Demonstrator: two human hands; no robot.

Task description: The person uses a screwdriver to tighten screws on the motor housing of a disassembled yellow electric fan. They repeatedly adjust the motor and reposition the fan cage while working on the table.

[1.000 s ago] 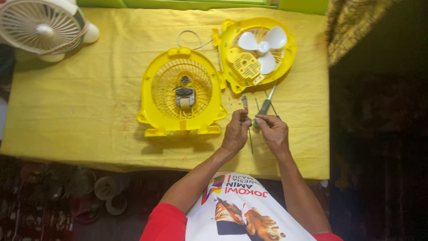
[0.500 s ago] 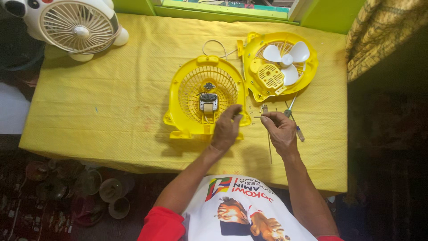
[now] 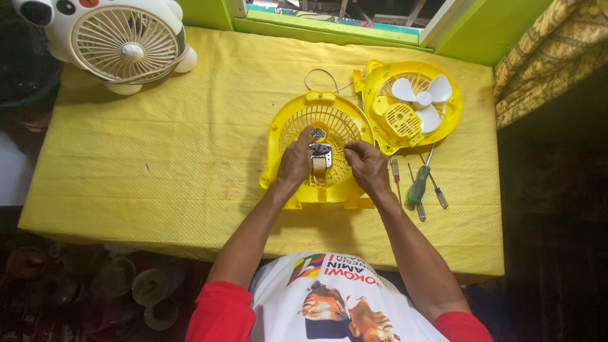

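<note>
Left hand: the left hand (image 3: 296, 161) lies on the round yellow plastic fan housing with a grille (image 3: 320, 152), fingers curled close; the fingertips touch the small metal motor block (image 3: 320, 157) at its left side. It seems to steady the motor, but I cannot tell if it really pinches it.
Right hand: the right hand (image 3: 368, 166) comes from the other side, fingers bent narrow toward the same motor; whether it holds a small part between them is hidden.
Fan housing: it lies flat on the yellow tablecloth (image 3: 158, 145), directly under both hands, its open side up, so the motor can be reached from above.
Second half: the other yellow fan shell with white blades (image 3: 415, 104) lies just beyond the right hand, joined by a thin white wire (image 3: 320, 75).
Tools: a green-handled screwdriver (image 3: 418, 183) and thinner screwdrivers (image 3: 437, 193) lie just to the right of the right hand, easy to take.
Far from the left hand: a white desk fan shaped like an animal (image 3: 120, 41) stands well apart, at the far left corner.
</note>
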